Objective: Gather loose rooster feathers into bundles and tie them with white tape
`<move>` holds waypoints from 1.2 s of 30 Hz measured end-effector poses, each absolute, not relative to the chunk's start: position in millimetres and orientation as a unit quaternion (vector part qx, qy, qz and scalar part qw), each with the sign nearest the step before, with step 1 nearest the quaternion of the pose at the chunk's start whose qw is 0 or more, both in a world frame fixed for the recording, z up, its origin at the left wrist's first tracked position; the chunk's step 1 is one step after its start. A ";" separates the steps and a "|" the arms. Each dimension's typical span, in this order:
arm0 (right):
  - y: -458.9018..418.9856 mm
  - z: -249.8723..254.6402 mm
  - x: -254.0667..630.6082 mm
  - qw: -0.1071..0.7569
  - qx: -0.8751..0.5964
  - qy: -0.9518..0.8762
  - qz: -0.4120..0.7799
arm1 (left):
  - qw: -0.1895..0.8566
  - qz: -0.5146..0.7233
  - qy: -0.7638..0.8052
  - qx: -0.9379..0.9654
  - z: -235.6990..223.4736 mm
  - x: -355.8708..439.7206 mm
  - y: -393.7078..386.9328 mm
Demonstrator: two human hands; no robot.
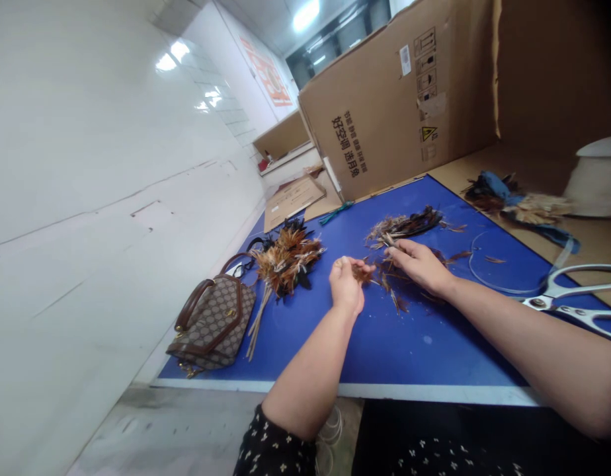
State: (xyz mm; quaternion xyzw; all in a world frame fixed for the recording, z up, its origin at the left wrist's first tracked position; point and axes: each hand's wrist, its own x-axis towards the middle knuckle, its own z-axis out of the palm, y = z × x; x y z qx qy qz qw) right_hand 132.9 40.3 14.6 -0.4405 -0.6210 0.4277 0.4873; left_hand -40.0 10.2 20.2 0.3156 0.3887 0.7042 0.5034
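Note:
Brown feathers (362, 272) stick out from the closed fingers of my left hand (346, 285), above the blue table. Close by on its right, my right hand (422, 264) has thumb and fingers pinched at the near end of a feather pile (407, 223); its fingertips meet a pale feather stem there. More loose brown feathers (397, 301) lie under and between both hands. To the left of my hands rests a big bunch of brown and black feathers (288, 258), with pale cords (258, 324) trailing from it.
A patterned handbag (219, 320) stands at the table's left. Large scissors (558, 297) lie at the right near a clear strip (471, 264). Behind are a big cardboard box (379, 112), green ties (335, 213), feathers with blue ribbon (508, 192) and a white spool (596, 178).

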 end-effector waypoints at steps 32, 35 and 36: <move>32.7 19.9 129.3 0.451 -0.405 -0.688 0.400 | 0.514 0.685 0.408 0.318 23.0 -35.2 4.3; 37.2 17.4 133.4 0.487 -0.445 -0.660 0.359 | 0.486 0.708 0.405 0.315 24.1 -40.7 7.1; 39.1 16.5 135.1 0.499 -0.457 -0.649 0.348 | 0.476 0.713 0.407 0.315 24.1 -42.4 7.9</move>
